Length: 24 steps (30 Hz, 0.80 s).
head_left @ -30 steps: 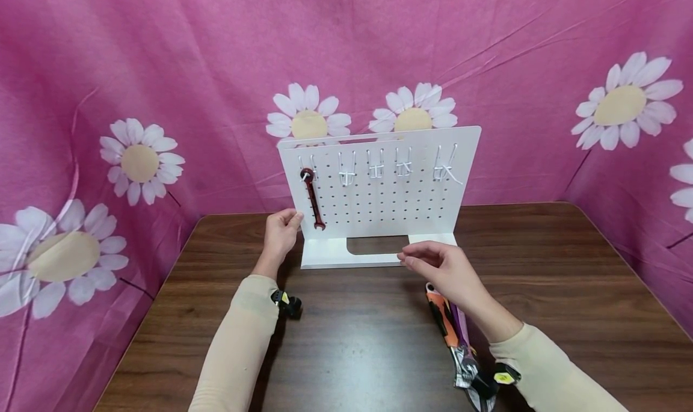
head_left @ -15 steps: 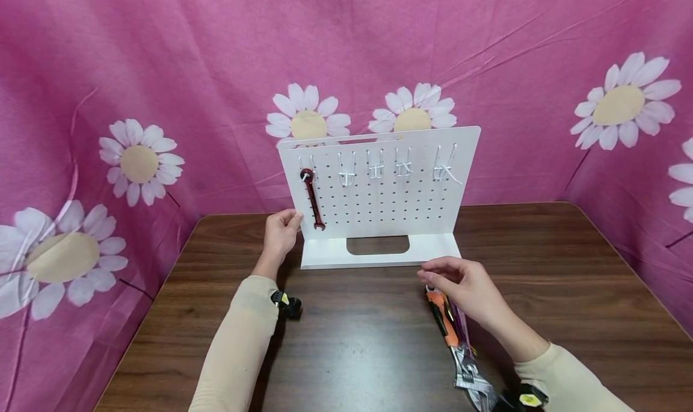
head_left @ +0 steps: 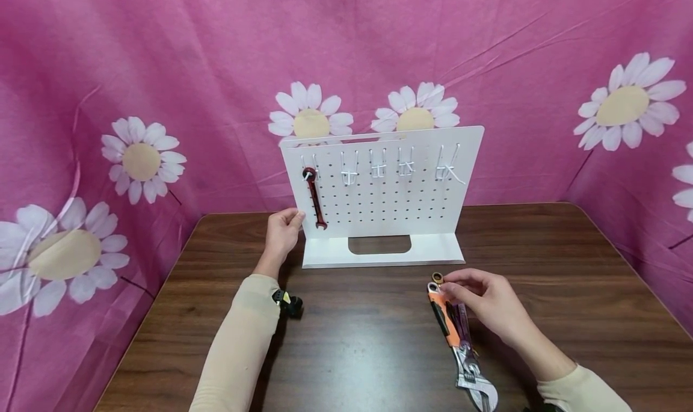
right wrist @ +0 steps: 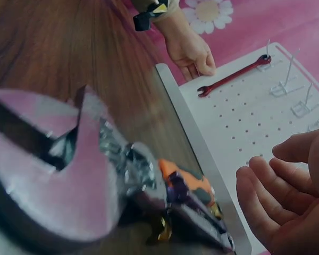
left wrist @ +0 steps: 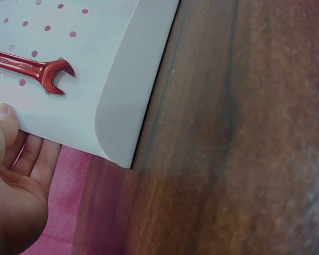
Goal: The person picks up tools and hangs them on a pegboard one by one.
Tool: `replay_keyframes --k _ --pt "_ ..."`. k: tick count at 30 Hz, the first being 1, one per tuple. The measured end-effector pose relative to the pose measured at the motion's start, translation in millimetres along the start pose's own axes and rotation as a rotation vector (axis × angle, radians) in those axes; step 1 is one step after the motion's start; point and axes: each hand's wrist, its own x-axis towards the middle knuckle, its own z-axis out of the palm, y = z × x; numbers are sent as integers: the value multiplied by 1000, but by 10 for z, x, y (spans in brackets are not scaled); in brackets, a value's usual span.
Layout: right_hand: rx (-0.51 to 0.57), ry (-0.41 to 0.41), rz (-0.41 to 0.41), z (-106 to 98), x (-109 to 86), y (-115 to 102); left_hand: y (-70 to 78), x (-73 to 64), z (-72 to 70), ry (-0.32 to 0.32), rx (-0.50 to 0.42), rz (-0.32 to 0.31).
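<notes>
A white pegboard stand (head_left: 379, 210) stands upright on the table. My left hand (head_left: 283, 234) pinches its left edge, thumb in front and fingers behind in the left wrist view. A red combination wrench (head_left: 314, 198) hangs by its ring end from the leftmost hook. My right hand (head_left: 489, 301) is beside a small pile of tools, its fingers loosely bent with nothing visible between them in the right wrist view. In the pile lie an adjustable wrench (head_left: 445, 322) with an orange and black handle, a purple wrench (head_left: 462, 325) and a gold ring-ended wrench (head_left: 437, 277), mostly hidden.
Several white wire hooks (head_left: 378, 164) line the upper part of the pegboard. The brown wooden table (head_left: 346, 340) extends on both sides of it. A pink cloth (head_left: 346, 45) with printed daisies hangs behind and at the sides.
My right hand has moved from the stand's front edge toward me and to the right, down beside the tool pile, uncovering the tools. The left hand keeps its hold on the board.
</notes>
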Motion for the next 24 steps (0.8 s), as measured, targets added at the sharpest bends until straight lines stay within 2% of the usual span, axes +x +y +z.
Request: replay_keyframes --k 5,10,13,19,24 --pt "85 -4 17 -50 -68 128 -6 8 2 1 -4 0" --pt "67 0 34 -94 -120 210 -6 13 1 0 -4 -1" --pt "46 -7 79 -112 -137 242 -10 15 2 0 -2 -1" --pt "56 -86 178 -141 -166 337 -7 14 2 3 1 -3" --pt "76 -135 223 -138 -186 367 -14 12 8 4 2 0"
